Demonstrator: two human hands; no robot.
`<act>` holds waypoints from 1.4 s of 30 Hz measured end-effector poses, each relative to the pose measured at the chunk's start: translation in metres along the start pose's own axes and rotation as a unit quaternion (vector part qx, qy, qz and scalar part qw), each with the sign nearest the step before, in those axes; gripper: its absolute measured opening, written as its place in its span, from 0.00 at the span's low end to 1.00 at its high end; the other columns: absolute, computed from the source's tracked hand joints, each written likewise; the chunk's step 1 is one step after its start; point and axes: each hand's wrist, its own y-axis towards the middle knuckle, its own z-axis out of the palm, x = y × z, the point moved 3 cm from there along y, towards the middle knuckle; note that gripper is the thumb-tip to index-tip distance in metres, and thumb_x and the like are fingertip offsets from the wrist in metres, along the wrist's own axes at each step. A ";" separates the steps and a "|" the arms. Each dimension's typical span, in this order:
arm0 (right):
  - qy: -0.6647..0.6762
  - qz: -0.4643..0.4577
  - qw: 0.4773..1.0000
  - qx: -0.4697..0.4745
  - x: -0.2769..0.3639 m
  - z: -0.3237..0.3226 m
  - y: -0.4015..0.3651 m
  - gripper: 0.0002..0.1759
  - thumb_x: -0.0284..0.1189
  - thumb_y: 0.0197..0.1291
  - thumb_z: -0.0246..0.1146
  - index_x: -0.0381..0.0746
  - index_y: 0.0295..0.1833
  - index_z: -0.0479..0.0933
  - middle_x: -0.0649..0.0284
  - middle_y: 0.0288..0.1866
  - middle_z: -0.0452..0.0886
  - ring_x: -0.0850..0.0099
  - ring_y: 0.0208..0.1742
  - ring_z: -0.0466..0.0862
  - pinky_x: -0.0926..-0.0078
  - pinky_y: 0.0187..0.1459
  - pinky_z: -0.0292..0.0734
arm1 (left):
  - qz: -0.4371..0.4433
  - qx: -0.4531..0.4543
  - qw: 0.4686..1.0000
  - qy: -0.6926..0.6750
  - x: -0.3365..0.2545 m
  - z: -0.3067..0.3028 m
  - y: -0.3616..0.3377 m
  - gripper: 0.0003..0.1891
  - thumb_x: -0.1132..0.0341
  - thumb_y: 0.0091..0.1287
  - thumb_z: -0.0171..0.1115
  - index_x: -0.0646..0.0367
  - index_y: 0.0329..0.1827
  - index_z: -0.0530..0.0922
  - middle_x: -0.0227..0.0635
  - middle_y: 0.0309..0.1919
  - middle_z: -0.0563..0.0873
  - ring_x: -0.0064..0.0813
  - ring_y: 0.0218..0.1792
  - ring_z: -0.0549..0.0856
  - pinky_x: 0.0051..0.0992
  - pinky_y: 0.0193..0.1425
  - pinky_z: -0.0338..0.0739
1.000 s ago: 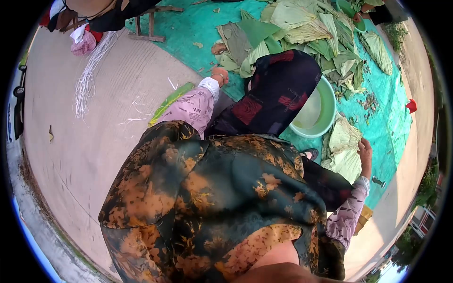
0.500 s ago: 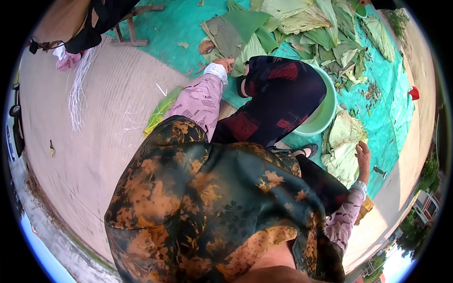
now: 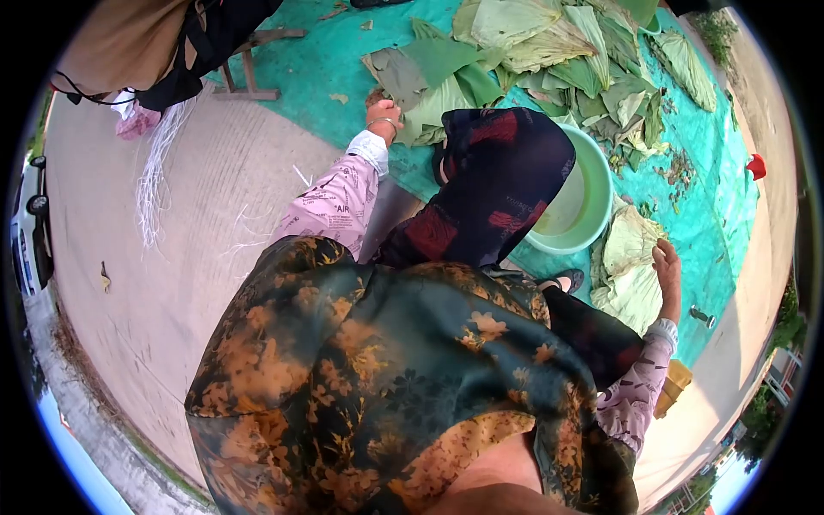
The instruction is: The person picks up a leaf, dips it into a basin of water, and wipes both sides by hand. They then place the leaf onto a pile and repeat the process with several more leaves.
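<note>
My left hand (image 3: 384, 117), with a bracelet on its wrist, is closed at the edge of a grey-green folded leaf (image 3: 396, 70). I cannot tell what its curled fingers hold. Beside the green tub, a stack of large pale green leaves (image 3: 627, 270) lies on the sheet. My right hand (image 3: 667, 268) reaches along the right edge of this stack, fingers stretched out. Between my left sleeve and my leg shows a smooth grey surface (image 3: 386, 215).
A light green tub (image 3: 604, 176) holds liquid beside my knee. Many large leaves (image 3: 549, 39) cover the far part of the turquoise sheet (image 3: 699, 189). White strands (image 3: 159, 184) hang at the left near a wooden stool (image 3: 249, 73) and another person's clothing (image 3: 124, 34).
My left hand has moved left, away from the leaves' middle. The yellow-green leaf beside my left sleeve no longer shows. My right hand stays by the pale leaves.
</note>
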 end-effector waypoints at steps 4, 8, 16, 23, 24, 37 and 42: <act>-0.003 -0.009 1.000 -0.011 -0.003 -0.003 -0.006 0.24 0.35 0.56 0.59 0.37 0.57 0.68 0.60 0.53 0.74 0.70 0.48 0.76 0.74 0.44 0.73 | 0.148 -0.055 0.972 0.171 0.007 -0.011 0.042 0.09 0.69 0.53 0.60 0.60 0.36 0.80 0.41 0.28 0.83 0.33 0.26 0.83 0.27 0.31 0.77; 0.012 -0.028 0.999 -0.030 -0.006 -0.006 -0.019 0.23 0.33 0.56 0.59 0.38 0.57 0.68 0.60 0.53 0.74 0.70 0.48 0.77 0.74 0.46 0.72 | 0.155 0.017 0.988 -0.012 -0.076 -0.001 -0.008 0.09 0.74 0.53 0.57 0.65 0.37 0.78 0.39 0.25 0.81 0.28 0.16 0.80 0.27 0.21 0.75; -0.019 -0.164 0.984 -0.066 0.056 0.022 -0.028 0.24 0.31 0.55 0.61 0.37 0.57 0.66 0.55 0.53 0.74 0.64 0.49 0.76 0.69 0.48 0.73 | 0.204 0.295 0.933 0.023 -0.233 0.080 -0.122 0.11 0.72 0.57 0.56 0.65 0.43 0.73 0.39 0.29 0.82 0.23 0.20 0.81 0.19 0.23 0.73; -0.040 -0.355 0.926 -0.120 0.178 0.072 -0.049 0.41 0.46 0.51 0.62 0.38 0.65 0.54 0.48 0.61 0.63 0.57 0.62 0.65 0.66 0.60 0.62 | 0.097 0.522 0.846 0.041 -0.283 0.165 -0.246 0.11 0.70 0.60 0.57 0.63 0.44 0.71 0.40 0.32 0.82 0.25 0.26 0.81 0.23 0.29 0.75; -0.029 -0.369 0.922 -0.113 0.188 0.082 -0.051 0.43 0.47 0.50 0.62 0.37 0.65 0.53 0.48 0.62 0.62 0.56 0.63 0.63 0.67 0.62 0.60 | 0.091 0.532 0.840 0.053 -0.284 0.176 -0.263 0.11 0.69 0.60 0.57 0.62 0.43 0.72 0.40 0.32 0.82 0.26 0.26 0.81 0.23 0.29 0.75; 0.353 -0.131 0.922 -0.087 0.140 0.060 -0.026 0.13 0.34 0.56 0.57 0.38 0.44 0.74 0.70 0.34 0.76 0.80 0.34 0.72 0.80 0.37 0.67 | 0.422 0.523 0.717 0.185 -0.258 0.228 -0.290 0.23 0.58 0.56 0.64 0.59 0.51 0.73 0.33 0.37 0.81 0.24 0.40 0.79 0.23 0.45 0.73; 0.303 -0.169 0.937 -0.036 0.139 0.054 -0.037 0.16 0.37 0.57 0.57 0.38 0.45 0.75 0.70 0.33 0.77 0.81 0.33 0.71 0.81 0.37 0.67 | 0.330 0.649 0.640 0.245 -0.243 0.242 -0.278 0.21 0.62 0.51 0.68 0.60 0.47 0.76 0.28 0.35 0.81 0.22 0.39 0.78 0.23 0.46 0.72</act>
